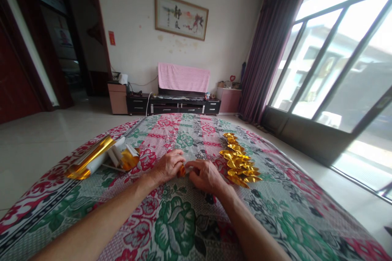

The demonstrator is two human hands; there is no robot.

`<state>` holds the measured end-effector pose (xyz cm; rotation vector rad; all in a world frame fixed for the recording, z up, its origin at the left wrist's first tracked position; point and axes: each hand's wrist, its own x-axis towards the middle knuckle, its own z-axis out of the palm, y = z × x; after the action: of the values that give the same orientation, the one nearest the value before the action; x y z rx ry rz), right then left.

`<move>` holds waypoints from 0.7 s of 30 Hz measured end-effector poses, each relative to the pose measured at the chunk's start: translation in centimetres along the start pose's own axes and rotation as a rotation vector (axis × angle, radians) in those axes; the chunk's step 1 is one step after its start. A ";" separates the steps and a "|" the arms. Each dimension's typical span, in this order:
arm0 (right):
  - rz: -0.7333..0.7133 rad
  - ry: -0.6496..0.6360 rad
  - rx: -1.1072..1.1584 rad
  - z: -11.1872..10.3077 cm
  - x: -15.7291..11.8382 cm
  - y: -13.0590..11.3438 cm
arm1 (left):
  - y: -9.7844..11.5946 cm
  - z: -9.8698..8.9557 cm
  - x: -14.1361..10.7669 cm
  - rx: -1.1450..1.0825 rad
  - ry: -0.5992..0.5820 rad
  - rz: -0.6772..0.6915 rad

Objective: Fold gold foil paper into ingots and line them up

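Near the middle of the flowered cloth, my left hand [169, 166] is closed on a small gold foil piece [181, 171]. My right hand [202, 174] is just to the right of that piece, its fingers bent in a pinch toward it; what lies between them is too small to make out. Several folded gold foil pieces [239, 159] lie in an overlapping column to the right of my right hand. On the left are a loose roll of gold and white sheets [94, 159] and a pile of white and gold pieces [128, 159].
The flowered cloth [176, 226] covers a large rounded table. Beyond it, a low black cabinet [177, 108] carries a pink cloth [183, 77] over something flat. A window [330, 57] is at the right, a doorway at the left.
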<state>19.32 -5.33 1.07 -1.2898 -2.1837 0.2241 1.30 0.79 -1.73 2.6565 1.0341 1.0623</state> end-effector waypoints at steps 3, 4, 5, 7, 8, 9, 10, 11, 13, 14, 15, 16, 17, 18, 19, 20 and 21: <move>0.011 -0.009 0.048 -0.1 0.0 0.0 | 0.0 -0.1 0.0 0.013 -0.016 0.007; 0.011 -0.016 0.056 -0.1 0.0 0.0 | 0.0 -0.1 0.0 0.015 -0.021 0.007; 0.008 -0.022 0.059 -0.1 0.1 0.0 | 0.0 0.0 0.0 0.015 -0.023 0.006; -0.001 -0.024 0.043 0.0 0.1 0.0 | -0.1 0.1 0.0 0.011 -0.023 0.007; -0.003 -0.021 0.021 0.1 0.1 0.1 | -0.2 0.1 -0.1 0.009 -0.023 0.011; -0.004 -0.013 -0.007 0.2 0.1 0.1 | -0.2 0.1 -0.1 0.007 -0.023 0.018; -0.003 -0.004 -0.035 0.3 0.1 0.2 | -0.3 0.2 -0.1 0.007 -0.024 0.024; -0.003 0.006 -0.059 0.4 0.1 0.2 | -0.3 0.2 -0.1 0.008 -0.025 0.031; -0.008 0.025 -0.078 0.7 0.1 0.4 | -0.3 0.2 -0.2 0.017 -0.027 0.041; -0.012 0.034 -0.072 0.7 0.1 0.5 | -0.3 0.2 -0.2 0.022 -0.029 0.045; -0.017 0.044 -0.060 0.8 0.1 0.6 | -0.2 0.1 -0.2 0.028 -0.034 0.050; -0.025 0.054 -0.044 0.8 0.1 0.6 | -0.2 0.1 -0.2 0.035 -0.038 0.055; -0.036 0.064 -0.026 0.8 0.1 0.7 | -0.2 0.1 -0.2 0.042 -0.041 0.059; -0.049 0.076 -0.009 0.8 0.1 0.7 | -0.2 0.1 -0.2 0.049 -0.041 0.063; -0.066 0.086 0.006 0.8 0.1 0.7 | -0.2 0.1 -0.2 0.055 -0.039 0.066; -0.087 0.096 0.019 0.8 0.2 0.7 | -0.3 0.1 -0.2 0.061 -0.037 0.067; -0.110 0.102 0.031 0.8 0.2 0.7 | -0.3 0.1 -0.2 0.066 -0.035 0.068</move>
<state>19.30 -4.71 0.21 -1.1357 -2.1480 0.1456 1.10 0.88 -1.99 2.7709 0.9964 1.0075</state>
